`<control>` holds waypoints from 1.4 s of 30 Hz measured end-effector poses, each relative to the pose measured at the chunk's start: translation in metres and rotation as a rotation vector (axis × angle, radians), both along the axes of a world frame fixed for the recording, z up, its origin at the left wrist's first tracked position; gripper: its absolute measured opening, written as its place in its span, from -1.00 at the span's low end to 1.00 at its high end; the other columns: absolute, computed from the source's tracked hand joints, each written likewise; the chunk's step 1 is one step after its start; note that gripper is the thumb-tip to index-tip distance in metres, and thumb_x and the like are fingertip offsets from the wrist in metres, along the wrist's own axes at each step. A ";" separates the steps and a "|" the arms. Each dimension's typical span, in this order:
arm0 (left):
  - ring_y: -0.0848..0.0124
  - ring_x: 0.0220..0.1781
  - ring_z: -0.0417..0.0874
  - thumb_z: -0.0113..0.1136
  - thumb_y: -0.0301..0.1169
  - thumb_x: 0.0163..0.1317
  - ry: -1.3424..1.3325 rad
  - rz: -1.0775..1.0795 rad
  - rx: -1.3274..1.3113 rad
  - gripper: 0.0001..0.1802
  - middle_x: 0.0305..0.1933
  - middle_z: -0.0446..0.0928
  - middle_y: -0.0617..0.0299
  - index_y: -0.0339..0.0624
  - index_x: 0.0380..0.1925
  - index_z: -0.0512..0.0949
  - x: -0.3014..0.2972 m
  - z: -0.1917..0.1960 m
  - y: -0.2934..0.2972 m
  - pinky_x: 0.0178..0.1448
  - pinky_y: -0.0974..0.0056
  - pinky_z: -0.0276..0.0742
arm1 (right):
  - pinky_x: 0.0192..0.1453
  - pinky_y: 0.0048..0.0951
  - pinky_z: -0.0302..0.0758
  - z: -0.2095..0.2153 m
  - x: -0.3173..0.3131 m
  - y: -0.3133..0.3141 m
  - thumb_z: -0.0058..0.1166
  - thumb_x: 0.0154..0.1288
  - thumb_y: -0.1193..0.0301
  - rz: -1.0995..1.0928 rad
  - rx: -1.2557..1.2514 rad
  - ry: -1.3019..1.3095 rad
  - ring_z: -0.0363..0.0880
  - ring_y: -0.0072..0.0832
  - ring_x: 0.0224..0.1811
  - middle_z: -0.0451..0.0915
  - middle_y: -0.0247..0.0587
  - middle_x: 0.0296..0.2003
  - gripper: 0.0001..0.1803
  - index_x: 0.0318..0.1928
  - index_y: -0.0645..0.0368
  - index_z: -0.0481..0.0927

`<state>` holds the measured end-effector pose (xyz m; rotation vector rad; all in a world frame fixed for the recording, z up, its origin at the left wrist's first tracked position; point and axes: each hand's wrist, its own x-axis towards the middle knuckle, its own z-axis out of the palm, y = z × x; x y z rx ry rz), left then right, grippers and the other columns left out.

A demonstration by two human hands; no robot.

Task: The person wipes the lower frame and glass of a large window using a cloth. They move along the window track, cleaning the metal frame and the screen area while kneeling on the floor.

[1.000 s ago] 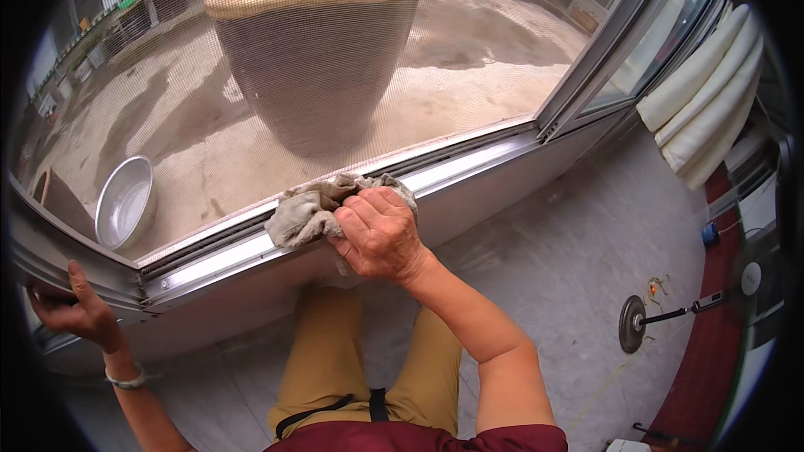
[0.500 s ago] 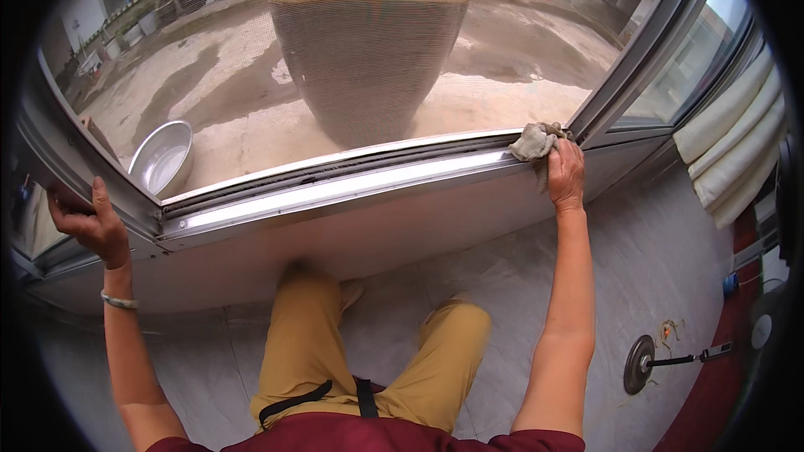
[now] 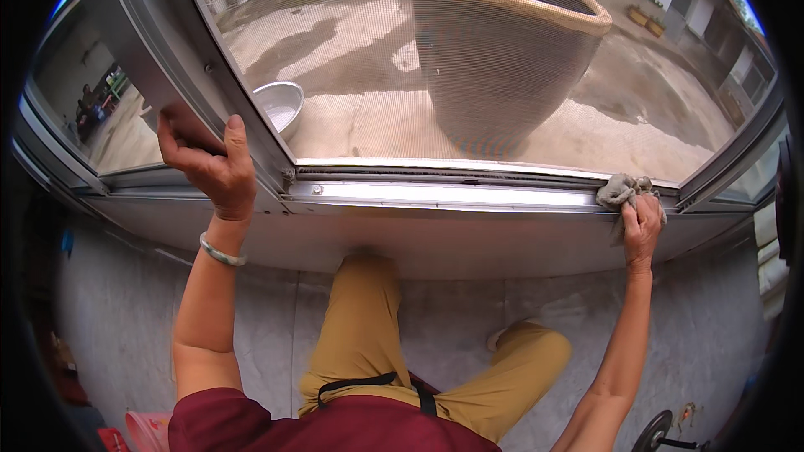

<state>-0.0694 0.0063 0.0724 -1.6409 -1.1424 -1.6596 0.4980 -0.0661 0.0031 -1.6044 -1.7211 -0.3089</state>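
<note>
At the far left, a glass pane [image 3: 126,130] stands beside a broad grey metal upright [image 3: 172,42], with a pink container [image 3: 149,431] on the near left. The left hand [image 3: 213,159] is against that upright, its thumb spread wide from the other fingers, and 1 pale bracelet [image 3: 222,251] circles its wrist. Just right of the upright, beyond the mesh screen [image 3: 368,117], a metal basin [image 3: 280,105] rests on the ground. Nearer, 2 tan trouser legs [image 3: 360,326] are below the shiny metal sill track [image 3: 452,194], which runs left to right. A large vat [image 3: 502,67] with a tan rim stands outside on the far side. At the track's right end lies the grey cloth [image 3: 618,191], bunched and gripped in the closed fingers of the right hand [image 3: 642,224]. A round dark weight [image 3: 651,431] shows at the near right.
</note>
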 end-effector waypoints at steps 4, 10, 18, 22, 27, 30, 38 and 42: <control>0.21 0.18 0.33 0.21 -0.50 0.23 0.002 -0.055 0.005 -0.17 0.18 0.21 -0.15 -0.37 0.31 -0.14 0.005 0.003 -0.001 0.33 0.19 0.21 | 0.01 -0.21 0.26 0.008 -0.087 0.002 0.07 0.11 0.35 0.168 -0.005 -0.054 0.40 -0.15 -0.19 0.48 -0.09 -0.36 -0.80 -0.37 0.26 0.53; 0.19 0.23 0.30 0.23 -0.50 0.21 -0.034 -0.138 -0.002 -0.11 0.22 0.17 -0.15 -0.36 0.34 -0.18 0.006 0.000 0.002 0.36 0.18 0.19 | 0.05 -0.15 0.32 0.017 -0.181 0.008 0.22 -0.08 0.35 0.329 -0.002 -0.129 0.46 -0.08 -0.15 0.55 -0.07 -0.27 -0.63 -0.21 0.26 0.58; 0.16 0.25 0.31 0.23 -0.48 0.22 -0.004 -0.114 -0.011 -0.11 0.24 0.16 -0.20 -0.33 0.35 -0.19 0.001 0.001 0.000 0.33 0.20 0.26 | -0.02 -0.15 0.37 0.022 -0.259 0.019 0.21 -0.16 0.46 0.442 -0.043 -0.123 0.47 -0.09 -0.17 0.56 -0.10 -0.23 -0.56 -0.13 0.25 0.59; 0.16 0.24 0.31 0.24 -0.46 0.22 0.005 -0.093 -0.007 -0.10 0.24 0.16 -0.19 -0.34 0.35 -0.19 -0.003 0.002 -0.001 0.33 0.19 0.25 | -0.08 -0.19 0.37 0.023 -0.316 0.030 0.19 -0.24 0.51 0.543 -0.045 -0.101 0.47 -0.17 -0.23 0.52 -0.15 -0.32 -0.50 -0.12 0.25 0.55; 0.17 0.22 0.32 0.26 -0.43 0.22 0.027 -0.105 -0.008 -0.09 0.23 0.17 -0.18 -0.37 0.35 -0.18 -0.002 0.002 0.000 0.33 0.16 0.24 | -0.09 -0.22 0.38 0.014 -0.373 0.030 0.24 -0.19 0.51 0.473 0.028 0.171 0.48 -0.18 -0.24 0.53 -0.15 -0.32 -0.50 -0.09 0.25 0.54; 0.17 0.21 0.33 0.27 -0.41 0.23 -0.022 -0.121 0.007 -0.09 0.22 0.18 -0.18 -0.39 0.34 -0.17 0.003 0.003 -0.002 0.31 0.15 0.27 | -0.03 -0.24 0.40 0.024 -0.403 0.036 0.23 -0.07 0.54 0.708 0.013 0.440 0.49 -0.14 -0.18 0.54 -0.11 -0.25 -0.54 -0.04 0.23 0.52; 0.12 0.20 0.35 0.30 -0.42 0.21 -0.021 -0.102 0.030 -0.11 0.24 0.18 -0.19 -0.41 0.32 -0.11 0.002 0.002 -0.001 0.28 0.14 0.31 | -0.17 -0.34 0.39 0.012 -0.430 0.051 0.17 0.00 0.37 0.714 0.126 0.002 0.43 -0.30 -0.28 0.42 -0.19 -0.41 -0.71 -0.28 0.28 0.50; 0.16 0.18 0.39 0.27 -0.44 0.23 -0.030 -0.145 0.015 -0.16 0.20 0.22 -0.19 -0.40 0.31 -0.09 0.004 0.000 0.002 0.25 0.19 0.34 | -0.19 -0.37 0.40 0.003 -0.419 0.048 0.01 0.02 0.45 0.667 0.226 -0.059 0.44 -0.32 -0.30 0.43 -0.18 -0.42 -0.80 -0.30 0.29 0.50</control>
